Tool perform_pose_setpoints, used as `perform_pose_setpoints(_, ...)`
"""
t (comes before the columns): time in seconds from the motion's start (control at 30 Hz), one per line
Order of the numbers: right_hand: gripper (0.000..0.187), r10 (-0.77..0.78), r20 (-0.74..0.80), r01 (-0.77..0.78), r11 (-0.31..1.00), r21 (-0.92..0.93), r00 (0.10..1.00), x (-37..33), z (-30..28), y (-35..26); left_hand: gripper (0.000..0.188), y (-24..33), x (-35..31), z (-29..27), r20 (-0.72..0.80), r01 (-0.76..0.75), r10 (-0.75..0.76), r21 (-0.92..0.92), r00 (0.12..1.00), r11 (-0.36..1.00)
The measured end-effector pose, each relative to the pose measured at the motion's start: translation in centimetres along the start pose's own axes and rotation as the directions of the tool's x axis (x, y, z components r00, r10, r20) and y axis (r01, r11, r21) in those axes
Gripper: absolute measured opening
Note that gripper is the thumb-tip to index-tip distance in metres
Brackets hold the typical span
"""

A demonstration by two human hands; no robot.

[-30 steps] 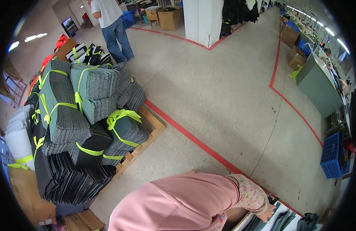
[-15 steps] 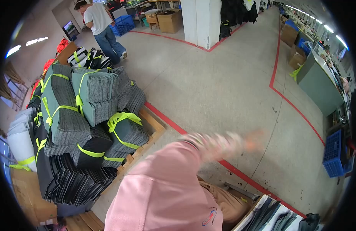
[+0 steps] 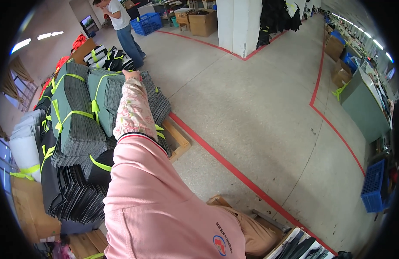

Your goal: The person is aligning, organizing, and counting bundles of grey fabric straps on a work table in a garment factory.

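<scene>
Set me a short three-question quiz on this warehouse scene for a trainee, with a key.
1. True or false: the grey bundles on the stack are tied with red straps.
2. Multiple choice: the person's outstretched left hand is nearest to: A) a cardboard box, B) the top of a grey bundle, C) a blue crate.
3. Fill in the blank: the line painted on the floor beside the wooden pallet is ___.

Key
1. False. The straps are yellow-green.
2. B
3. red
</scene>
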State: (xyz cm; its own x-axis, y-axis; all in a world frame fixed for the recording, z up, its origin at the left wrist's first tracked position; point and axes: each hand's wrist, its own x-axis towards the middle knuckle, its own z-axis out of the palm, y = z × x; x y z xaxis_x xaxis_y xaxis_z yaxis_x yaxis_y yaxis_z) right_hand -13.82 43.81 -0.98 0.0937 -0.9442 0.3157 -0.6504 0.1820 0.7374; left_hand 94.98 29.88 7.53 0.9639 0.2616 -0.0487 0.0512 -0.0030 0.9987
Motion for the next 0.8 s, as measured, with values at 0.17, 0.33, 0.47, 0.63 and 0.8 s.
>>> perform_pose_setpoints(0.17, 0.074, 0.141, 0.217, -0.204, 0.929, 0.307, 0.966, 0.5, 1.1, -0.5, 0.068, 4.7, -2.4, -1.5, 0.066, -0.065, 0.057, 0.12, 0.996, 0.991)
perform_pose_setpoints(0.33, 0.074, 0.229, 0.473, -0.466, 0.746, 0.476, 0.85, 0.3, 0.4, -0.5, 0.077, 4.8, -5.3, 0.0, 0.124, 0.049, -0.034, -0.117, 0.992, 0.992)
perform_pose_setpoints(0.47, 0.074, 0.214, 0.44, -0.435, 0.751, 0.496, 0.872, -0.8, 3.2, -0.8, 0.076, 5.2, -2.6, -0.8, 0.059, -0.005, 0.011, -0.093, 0.998, 0.996)
perform_pose_setpoints(0.63, 0.073, 0.222, 0.414, -0.399, 0.82, 0.41, 0.883, -1.3, 2.4, -0.7, 0.091, 5.4, -3.8, 0.1, -0.021, 0.013, -0.013, -0.008, 1.0, 1.0)
perform_pose_setpoints(0.8, 0.071, 0.221, 0.57, -0.542, 0.687, 0.485, 0.791, 1.6, -0.8, -0.5, 0.078, 4.6, -3.9, -0.1, -0.008, 0.005, -0.005, -0.049, 1.0, 0.999)
